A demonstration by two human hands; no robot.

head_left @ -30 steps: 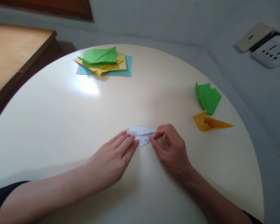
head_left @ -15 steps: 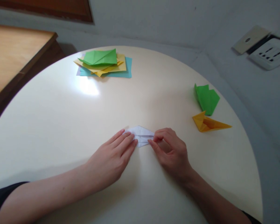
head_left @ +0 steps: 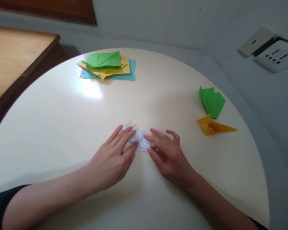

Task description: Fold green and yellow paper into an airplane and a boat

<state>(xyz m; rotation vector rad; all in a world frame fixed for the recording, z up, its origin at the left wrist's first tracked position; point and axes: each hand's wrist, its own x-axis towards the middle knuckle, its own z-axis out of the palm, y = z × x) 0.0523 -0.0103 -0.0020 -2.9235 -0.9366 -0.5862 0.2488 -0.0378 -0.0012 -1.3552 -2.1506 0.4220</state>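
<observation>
A small piece of folded white paper (head_left: pixel 140 136) lies low on the white table in front of me, with creases and overlapping flaps. My left hand (head_left: pixel 115 153) rests on its left part, fingers stretched out and slightly spread, the thumb near the lower edge. At the right end, my right hand (head_left: pixel 169 156) grips the paper between thumb and bent fingers. Its index fingertip touches the top of the paper near the middle, while the outer fingers are raised. Both hands cover the paper's ends.
Toward the back left of the round table (head_left: pixel 158 95) sits a stack of coloured paper (head_left: pixel 132 70) topped by a green folded piece (head_left: pixel 104 60). A green folded paper (head_left: pixel 213 103) and a yellow folded paper (head_left: pixel 216 127) lie at the right. A wall socket (head_left: pixel 277 56) is beyond.
The fingers of my right hand have moved left over the paper and its outer fingers have spread. My left fingers have shifted slightly up and left. The paper's upper flap looks changed in shape.
</observation>
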